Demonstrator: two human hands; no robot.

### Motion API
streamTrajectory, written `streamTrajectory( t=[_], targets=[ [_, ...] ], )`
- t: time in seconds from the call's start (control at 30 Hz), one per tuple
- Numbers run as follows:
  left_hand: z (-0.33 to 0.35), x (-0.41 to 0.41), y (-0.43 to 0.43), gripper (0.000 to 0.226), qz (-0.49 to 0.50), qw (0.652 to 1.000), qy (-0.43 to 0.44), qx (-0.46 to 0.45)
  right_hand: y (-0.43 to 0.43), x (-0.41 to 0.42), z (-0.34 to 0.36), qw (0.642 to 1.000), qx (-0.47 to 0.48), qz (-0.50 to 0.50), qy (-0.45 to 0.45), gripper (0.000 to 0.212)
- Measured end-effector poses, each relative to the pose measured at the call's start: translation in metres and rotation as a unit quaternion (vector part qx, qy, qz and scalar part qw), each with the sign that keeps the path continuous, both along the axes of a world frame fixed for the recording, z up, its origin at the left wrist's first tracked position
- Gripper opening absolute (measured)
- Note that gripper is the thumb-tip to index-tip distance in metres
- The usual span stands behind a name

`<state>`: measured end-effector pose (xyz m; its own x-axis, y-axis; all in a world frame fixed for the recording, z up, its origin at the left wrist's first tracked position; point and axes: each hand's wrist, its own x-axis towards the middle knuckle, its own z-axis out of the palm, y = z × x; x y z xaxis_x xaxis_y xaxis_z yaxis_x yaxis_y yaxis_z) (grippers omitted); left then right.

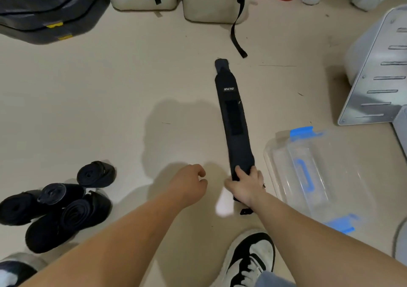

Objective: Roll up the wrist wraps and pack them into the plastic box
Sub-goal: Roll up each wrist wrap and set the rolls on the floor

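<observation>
1. The plastic box [293, 154] sits just right of the wrap; open, I think.
2. The wrist wrap [233, 119] lies flat on the floor [110, 101]: soft, light, limp. I'd roll from its near end.
3. My right hand [246, 185] grips that end; my left hand [191, 183] is loosely curled, empty.

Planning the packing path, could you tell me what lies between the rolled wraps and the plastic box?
Head view: the left hand, then the right hand gripping the unrolled wrap.

Wrist wrap [234, 119] matt black cloth; plastic box [317, 176] clear, glossy; floor [110, 88] smooth.
</observation>
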<state>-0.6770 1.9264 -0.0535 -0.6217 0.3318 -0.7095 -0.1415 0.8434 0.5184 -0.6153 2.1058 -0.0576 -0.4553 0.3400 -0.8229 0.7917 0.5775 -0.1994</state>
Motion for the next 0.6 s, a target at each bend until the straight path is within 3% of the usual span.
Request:
streamTrajectory(
  t=[0.07, 0.2, 0.3, 0.37, 0.47, 0.6],
  targets=[
    [-0.005, 0.0, -0.006, 0.038, 0.013, 1.0, -0.013, -0.009, -0.018, -0.001, -0.003, 1.0, -0.019, 0.01, 0.011, 0.073],
    [-0.014, 0.009, -0.023, 0.044, 0.098, 0.993, -0.065, -0.006, -0.057, -0.007, -0.007, 0.99, -0.101, -0.054, 0.084, 0.045],
    [-0.018, 0.017, -0.037, 0.046, 0.195, 0.977, -0.083, 0.018, -0.076, -0.021, -0.003, 0.965, -0.161, -0.172, 0.111, 0.026],
    [-0.017, 0.02, -0.045, 0.047, 0.25, 0.963, -0.094, 0.018, -0.078, -0.03, 0.002, 0.956, -0.139, -0.243, 0.088, 0.017],
    [-0.016, 0.021, -0.054, 0.046, 0.264, 0.958, -0.109, 0.008, -0.079, -0.024, 0.005, 0.93, -0.165, -0.327, 0.034, 0.016],
    [-0.01, 0.02, -0.056, 0.035, 0.232, 0.964, -0.129, 0.008, -0.08, -0.01, 0.007, 0.895, -0.238, -0.375, -0.034, 0.035]
  ],
)
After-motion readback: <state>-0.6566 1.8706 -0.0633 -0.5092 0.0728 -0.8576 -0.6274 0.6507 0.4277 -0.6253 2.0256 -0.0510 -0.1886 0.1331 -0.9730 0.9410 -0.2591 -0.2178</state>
